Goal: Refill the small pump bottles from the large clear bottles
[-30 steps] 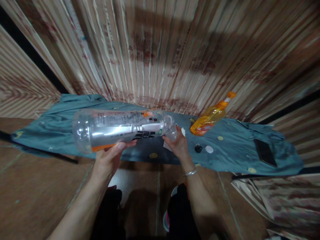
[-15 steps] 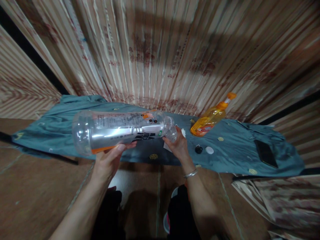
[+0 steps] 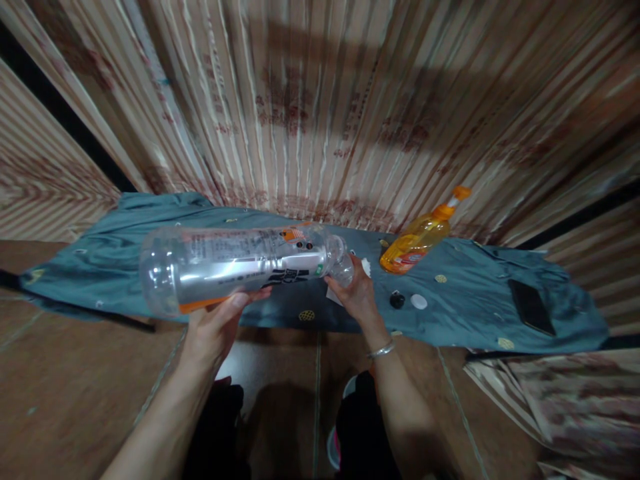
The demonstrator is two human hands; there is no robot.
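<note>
A large clear plastic bottle [image 3: 240, 263] with a silver and orange label lies almost level above the cloth, its base to the left. My left hand [image 3: 220, 317] is closed around its underside, thumb along the label. At the neck end, my right hand [image 3: 354, 290] grips a small clear plastic container [image 3: 343, 270] against the bottle's mouth. Whether the two pieces are joined cannot be made out, since my fingers cover part of the spot. Beneath and behind the right hand, a bit of white paper [image 3: 367, 267] shows.
An orange pump bottle [image 3: 417, 243] stands on the teal cloth [image 3: 470, 293] to the right. Nearer me lie a black cap [image 3: 397, 299] and a white cap [image 3: 419, 301]. A dark phone [image 3: 531, 307] rests at the far right. Striped curtain [image 3: 300, 120] hangs behind.
The large bottle's base end has shifted slightly left and down. Both hands keep the same holds.
</note>
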